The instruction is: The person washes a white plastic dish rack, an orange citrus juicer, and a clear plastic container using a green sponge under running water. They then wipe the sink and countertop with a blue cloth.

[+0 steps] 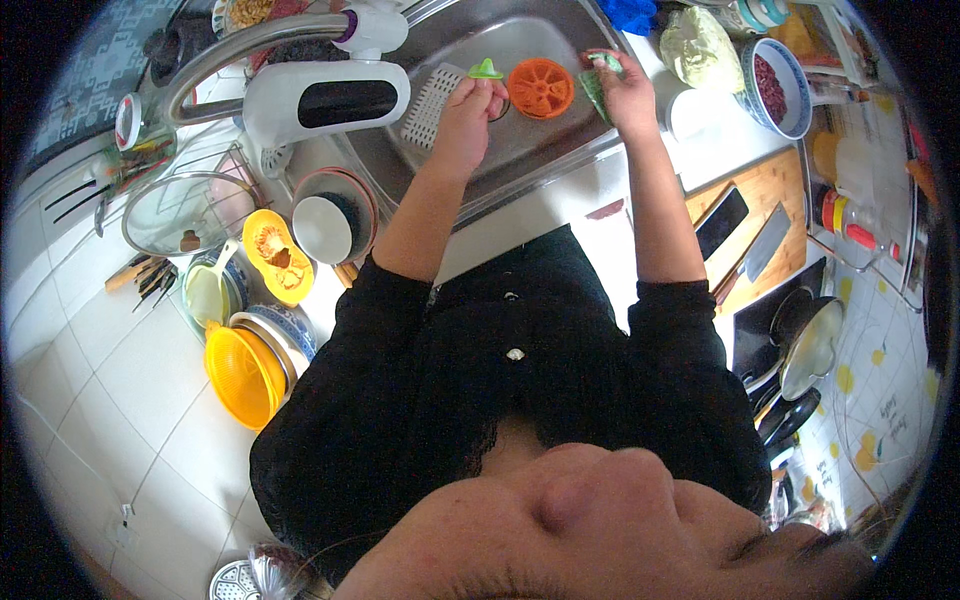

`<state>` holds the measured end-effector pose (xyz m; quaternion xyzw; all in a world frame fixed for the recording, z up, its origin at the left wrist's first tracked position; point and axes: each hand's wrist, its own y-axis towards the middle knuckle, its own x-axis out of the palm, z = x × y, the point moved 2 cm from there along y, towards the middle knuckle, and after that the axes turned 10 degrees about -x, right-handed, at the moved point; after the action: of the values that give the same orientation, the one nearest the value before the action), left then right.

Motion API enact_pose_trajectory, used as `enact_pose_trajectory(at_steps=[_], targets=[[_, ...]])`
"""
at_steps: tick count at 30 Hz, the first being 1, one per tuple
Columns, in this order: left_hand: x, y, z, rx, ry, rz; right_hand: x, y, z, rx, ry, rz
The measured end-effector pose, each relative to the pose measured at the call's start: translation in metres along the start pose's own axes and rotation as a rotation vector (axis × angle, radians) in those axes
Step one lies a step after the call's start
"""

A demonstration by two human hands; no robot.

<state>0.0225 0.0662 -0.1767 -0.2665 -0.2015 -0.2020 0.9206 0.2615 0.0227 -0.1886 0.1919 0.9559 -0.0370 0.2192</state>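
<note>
Over the stainless steel sink (540,37), my left hand (465,124) grips a small bright green plastic piece (486,70) with a raised knob. Just right of it is a round orange plastic piece (541,88) with spoke-like ribs, apart from both hands. My right hand (628,94), near the sink's right rim, holds a thin green item (595,94) partly hidden by the fingers; it may be a scouring pad. A white perforated plastic rack (433,106) lies in the sink left of my left hand.
A faucet with a white housing (326,97) overhangs the sink's left side. Left are a halved squash (277,256), stacked bowls (337,217) and a yellow colander (241,375). Right are a bowl of reddish beans (772,90), and a cutting board (791,180) bearing a phone (722,223) and cleaver (769,238).
</note>
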Motion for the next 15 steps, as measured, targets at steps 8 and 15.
enact_pose_trajectory(at_steps=[8,15], targets=[[-0.023,-0.007,-0.011,-0.171,0.059,0.088,0.060,0.008,0.090,0.161,-0.622,-0.352],[-0.027,-0.022,-0.006,-0.218,0.043,0.223,0.085,0.016,0.081,0.180,-0.828,-0.487]])
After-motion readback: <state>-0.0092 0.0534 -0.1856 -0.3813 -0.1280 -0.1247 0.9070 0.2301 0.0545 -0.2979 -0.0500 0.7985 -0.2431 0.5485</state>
